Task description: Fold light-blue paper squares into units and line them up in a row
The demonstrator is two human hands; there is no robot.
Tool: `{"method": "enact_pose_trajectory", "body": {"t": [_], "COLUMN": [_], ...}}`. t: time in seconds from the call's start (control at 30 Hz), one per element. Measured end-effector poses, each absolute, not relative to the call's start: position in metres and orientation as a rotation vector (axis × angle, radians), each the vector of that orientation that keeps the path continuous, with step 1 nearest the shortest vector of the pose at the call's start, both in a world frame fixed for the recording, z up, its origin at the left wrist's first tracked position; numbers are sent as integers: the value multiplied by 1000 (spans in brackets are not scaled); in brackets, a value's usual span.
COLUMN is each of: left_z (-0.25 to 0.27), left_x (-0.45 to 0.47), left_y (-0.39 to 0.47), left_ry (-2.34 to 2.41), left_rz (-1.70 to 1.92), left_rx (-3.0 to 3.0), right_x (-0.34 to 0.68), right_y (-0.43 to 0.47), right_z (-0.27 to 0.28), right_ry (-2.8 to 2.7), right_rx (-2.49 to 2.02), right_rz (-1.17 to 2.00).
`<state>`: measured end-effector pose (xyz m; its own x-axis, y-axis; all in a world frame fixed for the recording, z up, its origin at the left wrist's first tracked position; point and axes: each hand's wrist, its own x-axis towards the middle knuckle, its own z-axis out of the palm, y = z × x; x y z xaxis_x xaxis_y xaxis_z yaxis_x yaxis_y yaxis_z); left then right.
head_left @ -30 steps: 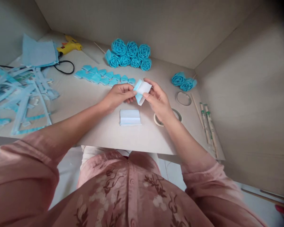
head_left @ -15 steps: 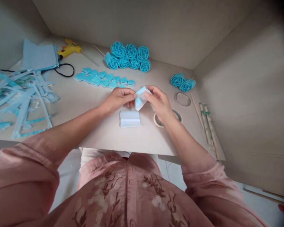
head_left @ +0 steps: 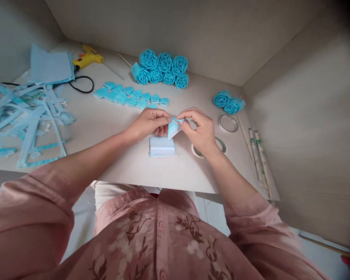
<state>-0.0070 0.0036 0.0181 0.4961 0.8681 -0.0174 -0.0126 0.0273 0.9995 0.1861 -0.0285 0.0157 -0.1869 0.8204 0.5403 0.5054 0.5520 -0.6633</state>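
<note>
A small piece of light-blue and white fabric (head_left: 172, 129) is held above the table between my two hands, with a fold along its upper edge. My left hand (head_left: 153, 121) pinches its left corner between thumb and fingers. On the right side, my right hand (head_left: 200, 128) grips the upper edge with thumb and forefinger. Just below lies a small stack of pale-blue fabric rectangles (head_left: 162, 147). Behind my hands, several folded blue petals (head_left: 130, 95) lie in rows. My right wrist partly covers a roll of tape (head_left: 222, 144).
Blue fabric roses (head_left: 163, 68) sit at the back, and two more roses (head_left: 229, 102) at the right near a metal ring (head_left: 228, 123) and wooden sticks (head_left: 260, 163). Fabric scraps (head_left: 32, 120), a fabric pile (head_left: 51, 66) and a yellow glue gun (head_left: 89, 58) occupy the left.
My right hand has folded the upper right part of the fabric over toward the top edge. My left hand keeps its pinch. The whole view has shifted slightly.
</note>
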Motion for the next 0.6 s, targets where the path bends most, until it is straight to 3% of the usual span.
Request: {"method": "enact_pose_trajectory", "body": {"t": [0.37, 0.6], "left_z": [18, 15], "left_x": [-8, -8], "left_y": [4, 5], "left_ry": [765, 839], "left_rz": [824, 855], "left_rx": [1378, 1405], "right_x": [188, 186], "right_y": [-25, -31], "right_z": [13, 19], "right_ry": [-1908, -1926], "right_rx": [-1030, -1001], "right_rz": [386, 531]}}
